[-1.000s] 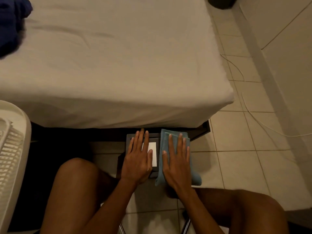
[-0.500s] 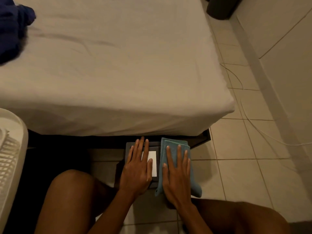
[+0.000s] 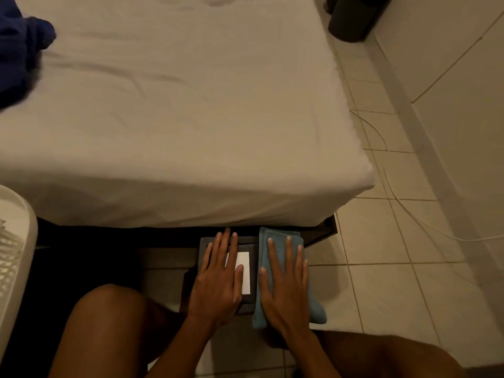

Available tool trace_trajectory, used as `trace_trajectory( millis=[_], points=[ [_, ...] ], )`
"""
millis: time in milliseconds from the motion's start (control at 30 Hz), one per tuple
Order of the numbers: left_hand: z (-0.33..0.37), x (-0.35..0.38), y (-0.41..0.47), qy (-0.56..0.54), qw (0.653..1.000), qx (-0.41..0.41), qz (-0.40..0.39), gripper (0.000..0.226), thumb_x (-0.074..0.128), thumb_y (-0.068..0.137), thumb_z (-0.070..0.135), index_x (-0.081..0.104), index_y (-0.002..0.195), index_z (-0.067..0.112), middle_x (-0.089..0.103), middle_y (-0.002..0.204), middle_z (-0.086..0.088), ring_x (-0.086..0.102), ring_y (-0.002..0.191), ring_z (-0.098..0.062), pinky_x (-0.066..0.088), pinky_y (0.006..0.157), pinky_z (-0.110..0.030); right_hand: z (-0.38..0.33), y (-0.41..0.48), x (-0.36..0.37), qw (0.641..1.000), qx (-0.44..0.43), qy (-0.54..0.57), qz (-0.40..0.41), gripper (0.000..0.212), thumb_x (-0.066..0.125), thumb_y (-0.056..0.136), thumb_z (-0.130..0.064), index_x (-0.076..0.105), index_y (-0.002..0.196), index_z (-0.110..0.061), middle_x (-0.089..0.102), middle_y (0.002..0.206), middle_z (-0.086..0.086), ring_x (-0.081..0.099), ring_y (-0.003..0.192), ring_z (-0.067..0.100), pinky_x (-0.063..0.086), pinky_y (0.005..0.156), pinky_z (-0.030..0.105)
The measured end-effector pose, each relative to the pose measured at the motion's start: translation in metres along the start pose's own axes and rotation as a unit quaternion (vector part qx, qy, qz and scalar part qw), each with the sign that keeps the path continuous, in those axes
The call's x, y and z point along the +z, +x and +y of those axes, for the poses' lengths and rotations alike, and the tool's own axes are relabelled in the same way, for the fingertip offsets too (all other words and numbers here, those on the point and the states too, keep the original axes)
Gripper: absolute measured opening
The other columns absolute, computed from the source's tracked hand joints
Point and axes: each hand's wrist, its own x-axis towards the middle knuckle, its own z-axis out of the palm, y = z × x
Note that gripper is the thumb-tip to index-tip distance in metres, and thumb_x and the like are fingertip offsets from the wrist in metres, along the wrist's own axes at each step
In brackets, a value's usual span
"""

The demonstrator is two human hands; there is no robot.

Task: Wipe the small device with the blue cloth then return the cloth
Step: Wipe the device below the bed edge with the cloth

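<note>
A small dark grey device [image 3: 252, 296] with a white rectangular panel lies low in front of me, between my knees and the bed's foot. My left hand [image 3: 219, 279] rests flat on its left part, fingers spread, covering part of the white panel. The folded blue cloth [image 3: 266, 241] lies over the device's right side and hangs down at the near end. My right hand [image 3: 286, 285] presses flat on the cloth with fingers stretched forward.
A bed with a white sheet [image 3: 177, 105] fills the view ahead, with dark blue fabric [image 3: 19, 47] at its far left. A white plastic basket [image 3: 13, 257] stands at left. A thin white cable [image 3: 403, 208] runs across the tiled floor at right, near a dark bin [image 3: 351, 17].
Both hands stay flat in nearly the same places. The view has tilted, so the bed and floor appear shifted lower in the picture.
</note>
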Motion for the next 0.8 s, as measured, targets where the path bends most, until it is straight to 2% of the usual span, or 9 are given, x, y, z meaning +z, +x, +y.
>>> trace_trajectory(
  millis=[100, 167, 300, 367, 500, 667, 800],
  points=[
    [0.001, -0.001, 0.002, 0.0, 1.0, 0.0, -0.002, 0.063, 0.019, 0.103, 0.039, 0.002, 0.158, 0.014, 0.001, 0.167, -0.006, -0.005, 0.154, -0.018, 0.008, 0.124, -0.036, -0.012, 0.015, -0.002, 1.0, 0.009, -0.015, 0.008, 0.063, 0.017, 0.1, -0.056, 0.0, 0.159, -0.037, -0.011, 0.168, 0.0, -0.015, 0.154, 0.023, -0.004, 0.124, 0.046],
    [0.002, -0.002, 0.004, -0.003, 1.0, -0.003, -0.003, 0.062, 0.019, 0.103, 0.039, 0.003, 0.158, 0.013, 0.003, 0.167, -0.006, -0.004, 0.154, -0.018, 0.009, 0.124, -0.037, -0.011, 0.005, -0.002, 1.0, -0.021, -0.015, -0.006, 0.062, 0.018, 0.102, -0.052, 0.001, 0.159, -0.036, -0.012, 0.168, -0.001, -0.017, 0.153, 0.022, -0.007, 0.124, 0.044],
    [0.003, -0.004, 0.001, 0.002, 1.0, -0.003, -0.006, 0.062, 0.025, 0.103, 0.036, 0.008, 0.158, 0.012, 0.006, 0.167, -0.007, -0.002, 0.154, -0.019, 0.013, 0.123, -0.04, 0.008, -0.022, -0.006, 0.997, -0.053, 0.006, -0.056, 0.058, 0.014, 0.102, -0.051, -0.006, 0.156, -0.045, -0.019, 0.166, -0.009, -0.02, 0.152, 0.013, -0.006, 0.124, 0.046],
    [0.001, -0.004, 0.0, 0.01, 1.0, -0.001, -0.004, 0.062, 0.026, 0.103, 0.036, 0.008, 0.158, 0.011, 0.006, 0.167, -0.007, -0.001, 0.154, -0.02, 0.012, 0.123, -0.039, 0.005, -0.006, -0.007, 0.999, -0.037, 0.009, -0.035, 0.057, 0.012, 0.102, -0.051, -0.005, 0.156, -0.046, -0.015, 0.167, -0.007, -0.019, 0.152, 0.013, -0.004, 0.125, 0.047],
    [0.001, -0.002, 0.002, 0.007, 1.0, 0.001, 0.0, 0.062, 0.026, 0.104, 0.035, 0.005, 0.158, 0.013, 0.004, 0.167, -0.006, -0.003, 0.154, -0.018, 0.005, 0.125, -0.035, -0.018, 0.025, -0.005, 1.0, 0.012, -0.01, 0.004, 0.058, 0.017, 0.103, -0.049, 0.0, 0.158, -0.04, -0.004, 0.168, 0.003, -0.01, 0.154, 0.023, 0.0, 0.125, 0.049],
    [0.002, -0.005, 0.0, -0.005, 1.0, -0.001, 0.0, 0.061, 0.023, 0.104, 0.036, 0.006, 0.158, 0.014, 0.006, 0.167, -0.006, -0.002, 0.154, -0.018, 0.006, 0.124, -0.035, -0.003, -0.019, -0.008, 0.998, -0.053, 0.007, -0.039, 0.058, 0.02, 0.103, -0.049, 0.002, 0.158, -0.04, -0.013, 0.167, -0.005, -0.015, 0.154, 0.019, 0.0, 0.124, 0.049],
    [0.003, -0.004, 0.002, -0.009, 1.0, -0.003, 0.001, 0.061, 0.024, 0.105, 0.035, 0.002, 0.158, 0.015, 0.002, 0.167, -0.005, -0.005, 0.154, -0.017, 0.008, 0.125, -0.037, -0.005, 0.01, -0.008, 1.0, -0.022, -0.003, -0.004, 0.06, 0.021, 0.102, -0.051, 0.003, 0.158, -0.04, -0.011, 0.168, -0.003, -0.015, 0.154, 0.019, -0.002, 0.124, 0.047]
  ],
)
